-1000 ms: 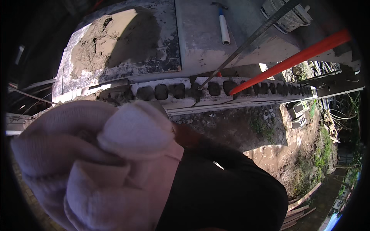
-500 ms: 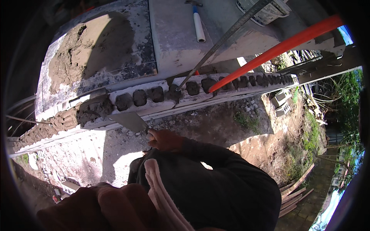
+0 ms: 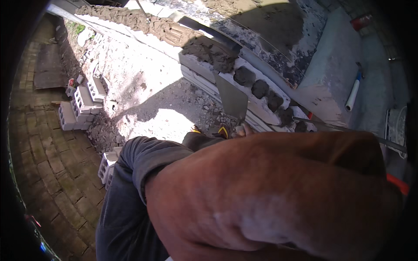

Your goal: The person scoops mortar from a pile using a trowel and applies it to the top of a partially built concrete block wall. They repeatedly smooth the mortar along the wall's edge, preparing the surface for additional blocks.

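The right hand (image 3: pixel 244 129) has its fingers closed around the handle of the stiff, light steel trowel (image 3: pixel 230 98), the proper place to hold it.

- A bare forearm (image 3: pixel 278 195) fills the lower right of the frame, very close to the camera and blurred.
- A dark-sleeved arm (image 3: pixel 148 169) reaches toward centre frame.
- Hands mostly hidden; only fingertips (image 3: pixel 244 129) show at centre.
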Demonstrator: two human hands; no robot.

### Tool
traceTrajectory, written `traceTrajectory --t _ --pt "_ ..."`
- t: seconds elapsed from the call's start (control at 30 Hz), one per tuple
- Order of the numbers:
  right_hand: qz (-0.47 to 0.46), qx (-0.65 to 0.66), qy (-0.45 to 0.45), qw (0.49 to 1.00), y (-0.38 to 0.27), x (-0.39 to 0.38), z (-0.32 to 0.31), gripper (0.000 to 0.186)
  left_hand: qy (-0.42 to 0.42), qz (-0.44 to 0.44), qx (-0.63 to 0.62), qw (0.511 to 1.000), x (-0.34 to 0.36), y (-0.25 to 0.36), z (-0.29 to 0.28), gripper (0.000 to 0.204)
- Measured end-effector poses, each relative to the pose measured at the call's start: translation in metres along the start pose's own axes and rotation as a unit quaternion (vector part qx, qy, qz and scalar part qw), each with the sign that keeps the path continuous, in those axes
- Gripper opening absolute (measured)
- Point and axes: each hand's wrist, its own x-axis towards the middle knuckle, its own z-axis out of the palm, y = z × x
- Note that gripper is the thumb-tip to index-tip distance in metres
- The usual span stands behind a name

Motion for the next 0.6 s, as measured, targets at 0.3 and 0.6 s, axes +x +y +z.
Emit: traceTrajectory --t 0.3,0.6 --pt "0.016 0.092 -0.082 0.992 -0.029 -0.004 0.023 0.056 0.004 0.066 -0.004 0.998 -0.055 0.048 -0.001 0.016" --pt "-0.166 0.264 -0.064 0.948 -0.125 0.005 -0.058 0.056 0.095 -0.228 0.114 0.962 -0.173 0.081 -0.063 0.029"
